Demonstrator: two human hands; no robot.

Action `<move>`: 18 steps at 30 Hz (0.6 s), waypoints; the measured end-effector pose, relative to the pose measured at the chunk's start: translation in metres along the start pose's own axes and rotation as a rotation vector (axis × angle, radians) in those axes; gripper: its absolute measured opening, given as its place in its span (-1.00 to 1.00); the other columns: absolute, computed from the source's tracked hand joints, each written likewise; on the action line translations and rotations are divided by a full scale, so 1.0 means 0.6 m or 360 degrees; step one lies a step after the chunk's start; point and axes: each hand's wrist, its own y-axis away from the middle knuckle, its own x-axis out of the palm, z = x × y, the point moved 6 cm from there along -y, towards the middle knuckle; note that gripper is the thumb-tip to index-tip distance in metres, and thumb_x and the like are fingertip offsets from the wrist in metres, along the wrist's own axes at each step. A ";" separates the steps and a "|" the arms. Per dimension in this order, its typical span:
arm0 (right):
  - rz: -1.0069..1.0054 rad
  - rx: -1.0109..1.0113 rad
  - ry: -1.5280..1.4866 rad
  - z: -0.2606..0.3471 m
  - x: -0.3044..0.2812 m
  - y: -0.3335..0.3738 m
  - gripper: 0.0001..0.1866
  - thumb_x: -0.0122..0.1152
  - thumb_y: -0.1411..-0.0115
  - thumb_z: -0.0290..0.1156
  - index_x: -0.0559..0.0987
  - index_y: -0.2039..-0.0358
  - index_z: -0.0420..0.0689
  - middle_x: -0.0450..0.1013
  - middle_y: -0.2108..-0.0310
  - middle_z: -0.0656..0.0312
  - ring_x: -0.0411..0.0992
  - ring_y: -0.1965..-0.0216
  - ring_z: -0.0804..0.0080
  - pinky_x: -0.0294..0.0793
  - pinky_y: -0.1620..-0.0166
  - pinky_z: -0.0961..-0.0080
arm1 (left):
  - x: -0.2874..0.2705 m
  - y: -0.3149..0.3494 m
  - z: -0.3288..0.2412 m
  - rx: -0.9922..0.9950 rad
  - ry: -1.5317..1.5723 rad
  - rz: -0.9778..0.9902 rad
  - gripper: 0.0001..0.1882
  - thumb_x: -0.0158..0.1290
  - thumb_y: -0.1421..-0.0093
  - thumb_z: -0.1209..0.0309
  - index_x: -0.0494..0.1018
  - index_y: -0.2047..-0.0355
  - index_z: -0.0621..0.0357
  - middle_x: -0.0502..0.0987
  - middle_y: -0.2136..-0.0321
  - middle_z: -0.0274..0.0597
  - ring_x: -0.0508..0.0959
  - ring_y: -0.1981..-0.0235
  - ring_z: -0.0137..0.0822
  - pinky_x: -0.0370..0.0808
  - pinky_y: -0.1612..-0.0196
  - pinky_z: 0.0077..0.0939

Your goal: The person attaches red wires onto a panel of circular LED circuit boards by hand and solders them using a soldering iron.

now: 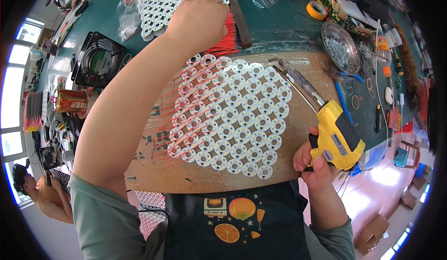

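Observation:
My right hand (pixel 318 162) grips a yellow and black soldering gun (pixel 339 136); its long metal tip and thin feed tube point up and left, above the board's far right part. Under it lies a panel of joined round white LED boards (pixel 247 115), ring-shaped with center holes. Thin red wires (pixel 186 120) run across the panel's left part and hang past its edge. My left hand (pixel 200 20) reaches far forward, curled at a bundle of red wires (pixel 227 41) beside a stack of similar LED panels (pixel 156 8). Its fingertips are hidden, so what they hold does not show.
A brown work board (pixel 139 181) lies beneath the panel. A dark bar (pixel 237 15) borders the wire bundle. Rightward are a metal dish of small clear pieces (pixel 342 48), yellow tape (pixel 317 10) and blue-handled pliers (pixel 342 92). A black fan (pixel 98 60) stands left. Another person (pixel 44 195) sits at far left.

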 end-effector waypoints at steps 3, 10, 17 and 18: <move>0.0003 -0.0016 0.0002 0.002 0.000 0.001 -0.19 0.40 -0.25 -0.04 0.30 -0.29 -0.30 0.34 0.54 0.31 0.32 0.62 0.51 0.34 0.55 0.51 | -0.007 0.000 0.003 -0.0010 0.0082 -0.0003 -0.81 0.10 -0.11 0.40 0.61 0.30 0.18 0.63 0.29 -0.07 0.64 0.14 -0.02 0.56 -0.01 -0.05; 0.0014 -0.0022 0.0012 0.000 0.000 -0.001 -0.21 0.39 -0.25 -0.05 0.31 -0.29 -0.30 0.34 0.55 0.31 0.31 0.63 0.52 0.33 0.56 0.51 | -0.007 0.011 0.012 -0.0094 0.0157 0.0216 -0.84 0.08 -0.20 0.42 0.58 0.28 0.21 0.65 0.28 -0.01 0.64 0.13 0.02 0.55 -0.01 -0.03; -0.0021 -0.0055 0.0047 0.004 -0.001 0.000 -0.21 0.35 -0.25 0.00 0.28 -0.26 -0.28 0.32 0.57 0.34 0.28 0.66 0.54 0.31 0.59 0.52 | -0.120 0.098 -0.035 -0.0046 0.0484 -0.0021 -0.85 0.12 -0.25 0.44 0.59 0.22 0.22 0.63 0.27 -0.01 0.62 0.16 0.01 0.55 0.04 -0.13; -0.0039 -0.0079 0.0064 0.007 -0.003 -0.001 -0.21 0.35 -0.25 0.02 0.29 -0.25 -0.27 0.31 0.57 0.34 0.28 0.66 0.55 0.31 0.59 0.52 | -0.133 0.117 -0.046 -0.0015 0.0502 -0.0038 -0.86 0.17 -0.23 0.46 0.59 0.21 0.20 0.62 0.27 -0.03 0.61 0.18 0.01 0.55 0.05 -0.15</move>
